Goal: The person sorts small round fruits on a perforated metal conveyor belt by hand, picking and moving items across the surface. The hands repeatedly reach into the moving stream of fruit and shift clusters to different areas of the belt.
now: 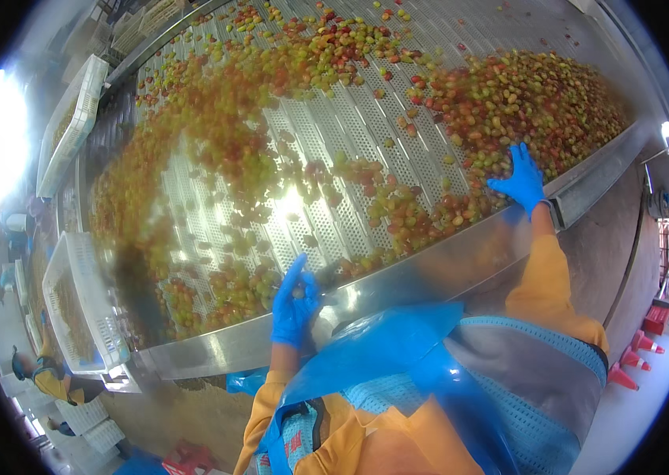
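Note:
My left hand (pixel 295 306), in a blue glove, is raised over the near metal edge of a perforated metal conveyor (pixel 334 119). Its fingers are partly bent and apart, and nothing shows in them. On the right, my right hand (pixel 521 178), gloved in blue too, has its fingers spread against the near side of a large heap of small red and green fruits (pixel 530 107), which look like jujubes or grapes. More fruits (pixel 405 217) lie along the near edge between my hands. A wide band of fruits (pixel 192 119), blurred in part, curves across the far and left side of the conveyor.
A metal rim (pixel 209 350) borders the conveyor in front of me. White plastic crates (pixel 82 303) stand at its left end. Beyond them, a person (pixel 52 377) in yellow is at the lower left. Red cones (pixel 631 359) stand on the floor at the right.

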{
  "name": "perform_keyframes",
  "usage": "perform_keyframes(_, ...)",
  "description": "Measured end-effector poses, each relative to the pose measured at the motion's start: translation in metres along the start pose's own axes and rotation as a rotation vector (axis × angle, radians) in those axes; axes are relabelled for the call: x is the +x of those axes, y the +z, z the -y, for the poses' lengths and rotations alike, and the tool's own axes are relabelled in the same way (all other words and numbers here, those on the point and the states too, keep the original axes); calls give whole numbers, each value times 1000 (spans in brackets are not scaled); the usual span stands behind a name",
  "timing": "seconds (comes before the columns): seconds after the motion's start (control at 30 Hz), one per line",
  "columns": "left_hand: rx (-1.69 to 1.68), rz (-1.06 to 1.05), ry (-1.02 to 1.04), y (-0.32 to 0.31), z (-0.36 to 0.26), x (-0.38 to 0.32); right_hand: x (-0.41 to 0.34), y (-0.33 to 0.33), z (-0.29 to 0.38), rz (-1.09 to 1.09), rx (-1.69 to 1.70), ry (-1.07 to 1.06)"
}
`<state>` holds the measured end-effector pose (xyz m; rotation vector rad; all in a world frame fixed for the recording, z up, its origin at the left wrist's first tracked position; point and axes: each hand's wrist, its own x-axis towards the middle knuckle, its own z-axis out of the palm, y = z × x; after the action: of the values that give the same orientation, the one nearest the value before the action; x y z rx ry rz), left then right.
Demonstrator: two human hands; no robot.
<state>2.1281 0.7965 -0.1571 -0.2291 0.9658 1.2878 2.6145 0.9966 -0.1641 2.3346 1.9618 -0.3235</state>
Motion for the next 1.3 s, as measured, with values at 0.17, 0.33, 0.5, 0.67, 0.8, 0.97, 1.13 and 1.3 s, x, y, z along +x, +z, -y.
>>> perform_keyframes(0.17,215,203,18,-8,5,5,78,36,40,-171,17,309)
perform_keyframes(0.33,379,226,83,-6,14,17,209,57,175,-174,308,81)
perform_keyframes(0.5,150,121,11,-1,23,18,163,14,389,-403,371,-618)
perform_keyframes(0.67,151,160,-14,14,29,17,121,41,512,132,18,-903)
perform_keyframes(0.8,145,289,-89,23,30,21,123,131,546,-127,216,-708)
perform_keyframes(0.97,176,308,-56,33,39,17,101,74,490,235,105,-1031)
perform_keyframes(1.13,204,288,-59,36,48,25,91,26,418,996,1323,-851)
perform_keyframes(1.3,209,286,0,49,57,25,66,15,366,934,1352,-835)
